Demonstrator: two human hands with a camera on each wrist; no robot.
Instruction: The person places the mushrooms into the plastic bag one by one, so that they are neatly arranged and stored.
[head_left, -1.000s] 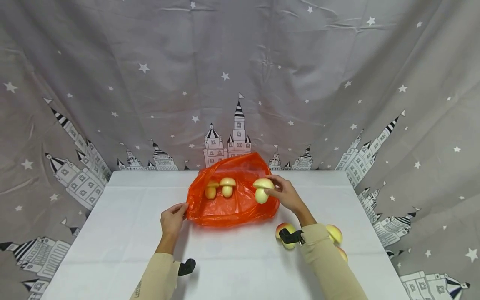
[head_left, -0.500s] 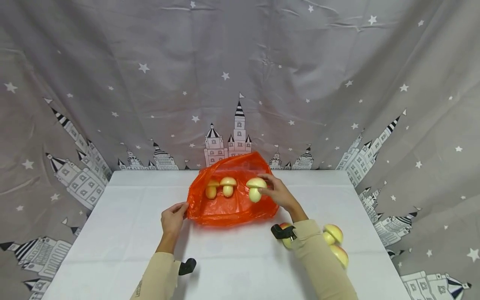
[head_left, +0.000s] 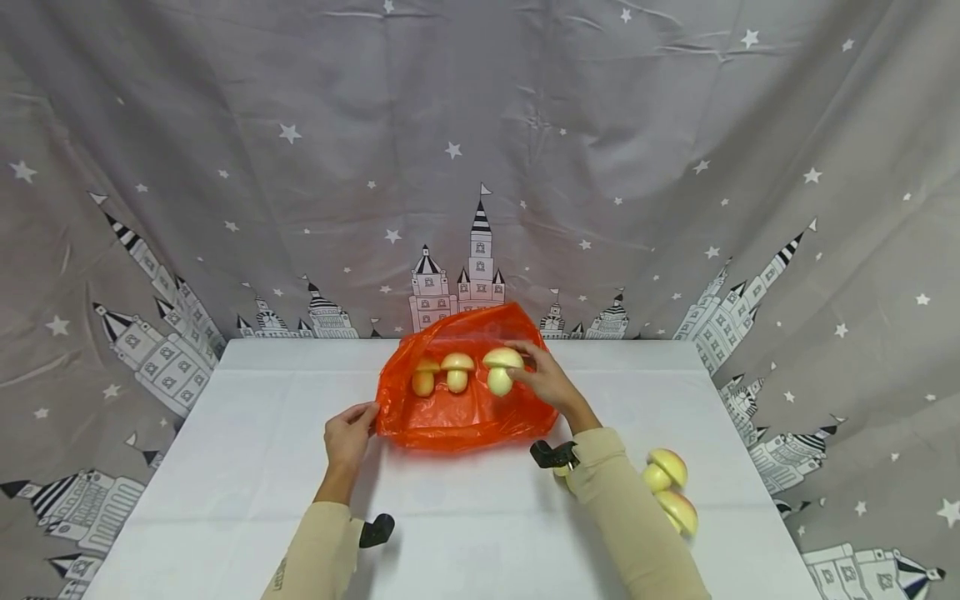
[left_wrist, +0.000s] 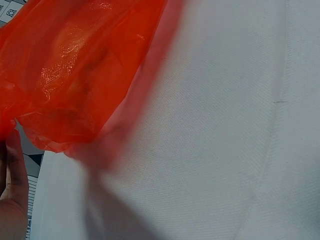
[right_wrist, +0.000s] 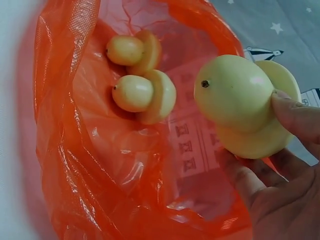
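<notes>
My left hand [head_left: 348, 435] pinches the left edge of a red plastic bag [head_left: 457, 435], whose mouth gapes toward me. Two yellow toy mushrooms [head_left: 457, 372] lie side by side inside the bag, toward its left. My right hand [head_left: 551, 379] grips another pale yellow mushroom [head_left: 500, 372] by its cap, over the right part of the bag's mouth. In the right wrist view the thumb lies on one side of this mushroom [right_wrist: 235, 95] and the fingers on the other, with the stem end facing the camera. The left wrist view shows the bag's outer side [left_wrist: 75, 80] and the fingers at its edge.
On the white table [head_left: 465, 533], two more mushrooms [head_left: 666, 469] lie to the right of my right sleeve. Another mushroom [head_left: 562, 475] is mostly hidden behind the right wrist's black camera mount [head_left: 551, 455]. A grey curtain [head_left: 480, 100] with printed castles hangs behind the table.
My right hand has moved left and slightly up with the mushroom, bringing it nearer the two in the bag. The left hand stays at the bag's edge.
</notes>
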